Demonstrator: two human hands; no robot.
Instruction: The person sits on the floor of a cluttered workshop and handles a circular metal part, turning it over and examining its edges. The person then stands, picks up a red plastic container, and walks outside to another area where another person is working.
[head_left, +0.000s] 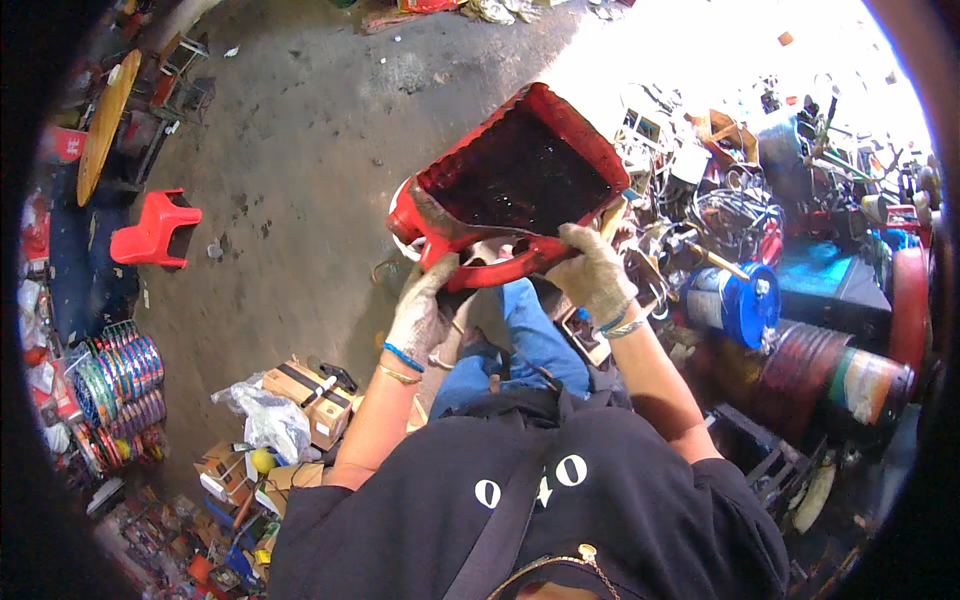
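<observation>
A red plastic jerrycan (582, 130), cut open along one side, is held up in front of my body. Its inner walls look dark and oily; whether liquid lies in the bottom I cannot tell. My left hand (421, 312), in a soiled light work glove, is closed on the can's near left corner beside the handle, thumb on top. Gloved the same way, my right hand (597, 275) grips the near right end by the handle. The fingers of both hands are partly hidden beneath the can. Below it show my jeans (545, 335).
A red plastic stool (157, 230) is on the dark floor at left. Cardboard boxes (308, 398) and a plastic bag (272, 418) lie near my left arm. To the right are a blue drum (733, 303), a rusty barrel (800, 375) and heaped scrap metal (735, 212).
</observation>
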